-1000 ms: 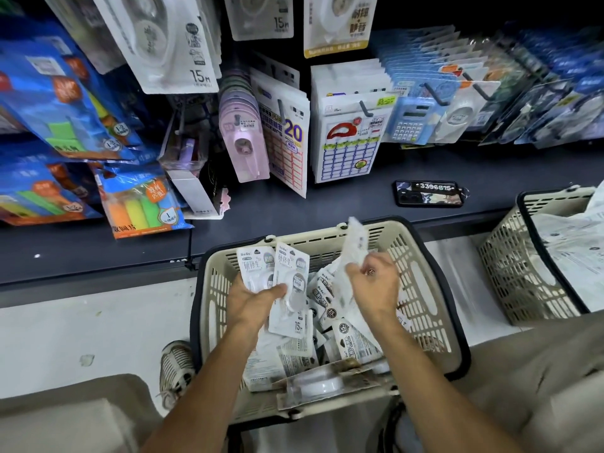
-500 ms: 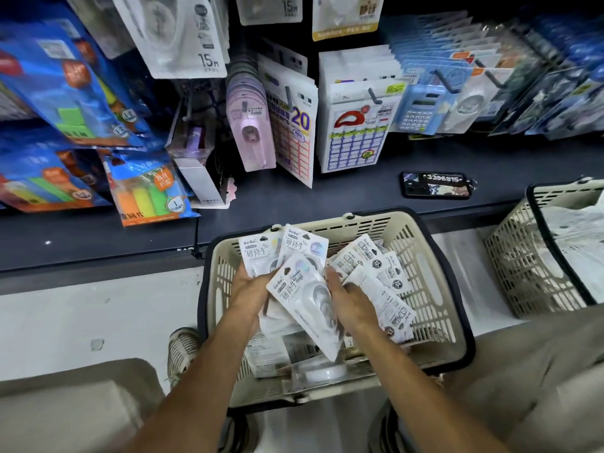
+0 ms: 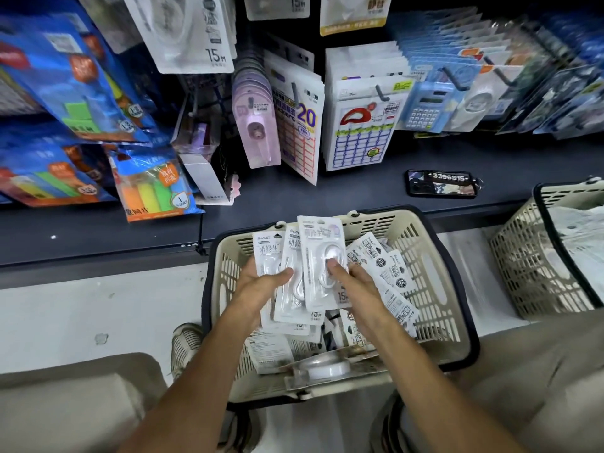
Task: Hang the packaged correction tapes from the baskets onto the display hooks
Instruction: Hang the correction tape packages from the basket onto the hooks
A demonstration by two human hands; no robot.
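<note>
A beige basket (image 3: 434, 282) with a dark rim sits on the floor below me, holding several white packaged correction tapes. My left hand (image 3: 258, 286) grips a fanned stack of white correction tape packs (image 3: 281, 256) over the basket. My right hand (image 3: 356, 282) pinches the front pack (image 3: 322, 243) of that stack, thumb on its clear blister. More loose packs (image 3: 389, 273) lie to the right under my right hand. Display hooks (image 3: 380, 93) carry hung goods above the dark shelf; larger white tape packs (image 3: 192, 31) hang at the top.
A second beige basket (image 3: 523, 256) with white packs stands at the right. A phone (image 3: 441, 184) lies on the dark shelf (image 3: 343, 197). Blue highlighter packs (image 3: 153, 188), pink tape packs (image 3: 258, 132) and sticker sheets (image 3: 359, 132) hang ahead. My knees and shoe (image 3: 186, 344) flank the basket.
My right hand brought a pack from the basket onto the left hand's stack and straightened it upright. The stack rose slightly and the view shifted closer to the shelf.
</note>
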